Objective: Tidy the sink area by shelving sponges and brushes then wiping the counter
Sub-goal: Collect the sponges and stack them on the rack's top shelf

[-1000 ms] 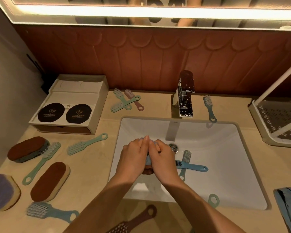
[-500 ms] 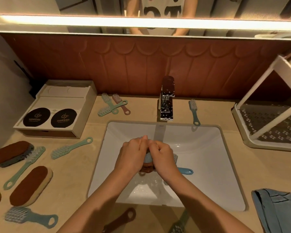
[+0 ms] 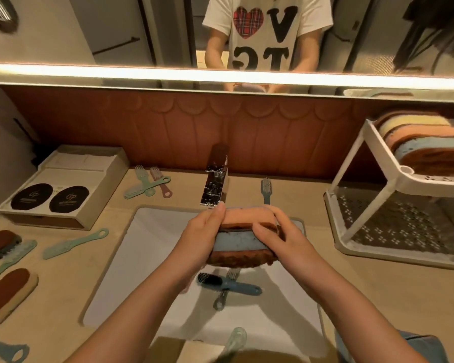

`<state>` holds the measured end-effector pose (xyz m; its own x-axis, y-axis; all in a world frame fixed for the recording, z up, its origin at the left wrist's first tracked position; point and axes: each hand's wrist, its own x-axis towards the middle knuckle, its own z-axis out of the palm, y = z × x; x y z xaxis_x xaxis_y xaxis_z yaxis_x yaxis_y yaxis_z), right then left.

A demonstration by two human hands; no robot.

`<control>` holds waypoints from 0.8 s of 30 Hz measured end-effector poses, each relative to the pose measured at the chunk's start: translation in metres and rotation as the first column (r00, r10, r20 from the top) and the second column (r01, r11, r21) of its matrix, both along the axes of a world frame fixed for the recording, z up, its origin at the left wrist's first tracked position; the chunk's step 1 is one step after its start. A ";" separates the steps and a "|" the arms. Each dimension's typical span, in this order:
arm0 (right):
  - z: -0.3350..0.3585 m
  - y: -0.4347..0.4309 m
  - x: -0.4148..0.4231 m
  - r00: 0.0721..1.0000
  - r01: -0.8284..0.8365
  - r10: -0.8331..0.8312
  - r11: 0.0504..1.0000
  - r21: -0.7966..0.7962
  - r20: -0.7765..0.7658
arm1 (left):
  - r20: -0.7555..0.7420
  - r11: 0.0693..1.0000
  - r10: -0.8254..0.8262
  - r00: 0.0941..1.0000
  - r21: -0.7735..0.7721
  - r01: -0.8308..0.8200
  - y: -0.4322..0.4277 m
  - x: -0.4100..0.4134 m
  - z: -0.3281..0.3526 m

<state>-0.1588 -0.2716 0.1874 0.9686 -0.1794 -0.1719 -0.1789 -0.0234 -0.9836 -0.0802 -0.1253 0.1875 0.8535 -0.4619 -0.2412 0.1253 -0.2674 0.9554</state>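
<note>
**Holding two stacked sponges over the basin**

Head view: at mid-frame my left hand [image 3: 202,239] and right hand [image 3: 281,239] clasp a stack from either side, fingers curled round its ends. The stack is an orange foam sponge with a brown scouring face [image 3: 247,218] lying on a blue foam sponge with a brown scouring underside [image 3: 239,242]. It hangs above the white rectangular sink basin [image 3: 131,271], just in front of the chrome tap [image 3: 214,187].

At the right edge stands the white two-tier plastic rack [image 3: 364,163]. Its upper tier already carries a pile of coloured sponges [image 3: 425,142], so I judge the shelving partly done.

Plenty is left. Brown-topped beige sponges [image 3: 8,292] lie at the left edge. A mint-green plastic brush [image 3: 74,243] lies left of the basin, and a blue-handled brush [image 3: 228,284] lies crossed over another inside it. More brushes sit along the back of the counter. The blue cloth [image 3: 419,344] at lower right lies untouched, so the wiping looks not yet begun.
</note>
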 end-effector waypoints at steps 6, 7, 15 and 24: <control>0.028 -0.053 -0.026 0.988 0.107 -0.107 0.994 -0.001 0.115 | 0.026 0.995 -0.064 0.998 -0.074 0.065 -0.055 -0.022 0.028; 0.033 -0.059 -0.027 0.986 0.119 -0.116 0.993 -0.016 0.116 | 0.060 0.995 -0.059 0.996 -0.082 0.064 -0.061 -0.021 0.032; 0.085 -0.133 -0.049 0.938 0.224 -0.224 0.974 0.029 0.264 | 0.297 0.977 -0.176 0.939 -0.060 0.202 -0.147 -0.027 0.093; 0.106 -0.221 -0.059 0.830 0.445 -0.454 0.889 0.108 0.323 | 0.386 0.926 -0.237 0.892 -0.187 0.327 -0.251 -0.042 0.130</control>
